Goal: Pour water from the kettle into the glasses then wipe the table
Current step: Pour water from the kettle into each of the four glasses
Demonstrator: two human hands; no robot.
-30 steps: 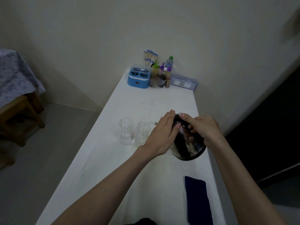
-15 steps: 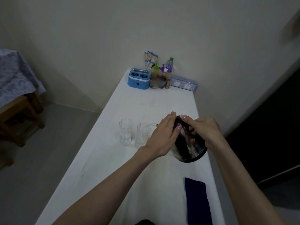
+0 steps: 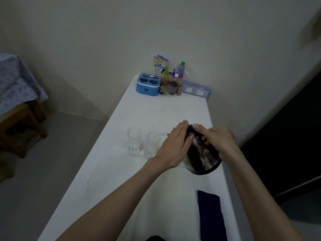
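Note:
A shiny steel kettle with a black handle is tilted to the left above the white table. My right hand grips its handle. My left hand lies flat against the kettle's left side and lid, fingers together. A thin stream of water arcs from the spout into the right glass. The left glass stands right beside it. A dark blue cloth lies folded near the table's front right edge.
At the far end stand a blue appliance, several bottles, a bundle of blue-tipped sticks and a clear flat box. A wooden table with a patterned cover is at the left.
The kettle has stayed tilted over the right glass, dipping slightly lower. Both hands have kept their hold with little movement.

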